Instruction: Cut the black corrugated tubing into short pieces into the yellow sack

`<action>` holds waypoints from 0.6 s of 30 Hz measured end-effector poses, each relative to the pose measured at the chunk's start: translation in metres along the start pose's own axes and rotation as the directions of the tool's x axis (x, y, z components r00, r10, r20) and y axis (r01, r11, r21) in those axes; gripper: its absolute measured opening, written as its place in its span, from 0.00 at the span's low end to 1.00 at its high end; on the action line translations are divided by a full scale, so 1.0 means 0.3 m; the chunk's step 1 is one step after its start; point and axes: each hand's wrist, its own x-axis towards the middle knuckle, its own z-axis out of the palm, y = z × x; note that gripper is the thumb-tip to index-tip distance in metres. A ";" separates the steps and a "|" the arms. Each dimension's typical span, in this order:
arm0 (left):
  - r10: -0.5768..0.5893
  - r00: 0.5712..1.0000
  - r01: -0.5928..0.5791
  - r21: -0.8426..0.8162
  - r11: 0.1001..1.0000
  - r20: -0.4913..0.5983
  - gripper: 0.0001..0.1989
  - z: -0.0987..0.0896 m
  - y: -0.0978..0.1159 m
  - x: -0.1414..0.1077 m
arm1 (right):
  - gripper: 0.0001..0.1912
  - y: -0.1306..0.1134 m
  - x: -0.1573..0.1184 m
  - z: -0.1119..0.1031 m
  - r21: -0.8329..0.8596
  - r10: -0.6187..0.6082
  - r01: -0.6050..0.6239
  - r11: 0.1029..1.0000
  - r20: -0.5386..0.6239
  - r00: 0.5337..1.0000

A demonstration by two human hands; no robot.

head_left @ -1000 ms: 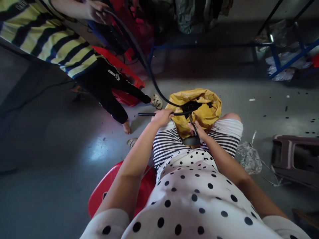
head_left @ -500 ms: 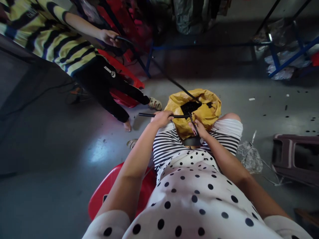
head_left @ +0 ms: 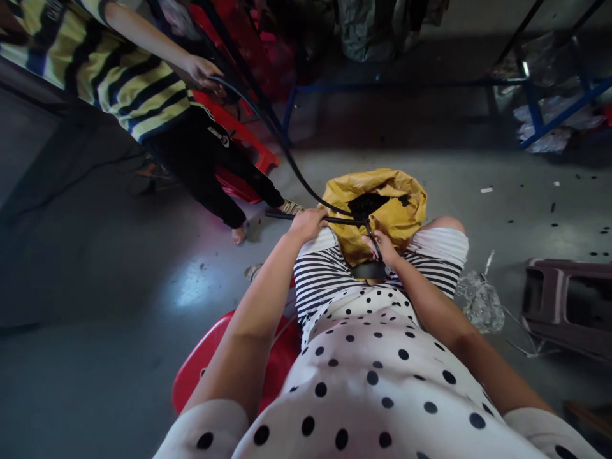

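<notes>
My left hand [head_left: 310, 223] is closed around a black strip or tube [head_left: 280, 216] that lies crosswise above my lap. At the strip's right end, my right hand [head_left: 382, 247] grips dark scissors [head_left: 368, 231], their blades against or very near the strip. Between my knees stands a yellow sack [head_left: 408, 201] with a crumpled open mouth and dark contents. Another person's hand [head_left: 205, 73] holds a long dark strip or tube [head_left: 296, 167], which hangs in a curve to the sack's mouth; where it ends is unclear.
The other person, in a striped shirt [head_left: 138, 83], stands at the left front. Beneath me is a red stool [head_left: 205, 357]. To the right are crumpled clear plastic [head_left: 482, 306] and a brown stool [head_left: 549, 293]. A blue metal frame [head_left: 363, 87] runs across the back.
The other person's long strip, taut before, now sags in a curve and reaches the sack's near left side. My hands have barely moved.
</notes>
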 end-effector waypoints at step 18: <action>0.038 0.997 -0.044 -0.106 0.993 -0.062 0.15 -0.019 -0.021 -0.004 | 0.34 -0.008 -0.049 -0.007 0.108 0.023 -0.035 0.994 0.113 0.993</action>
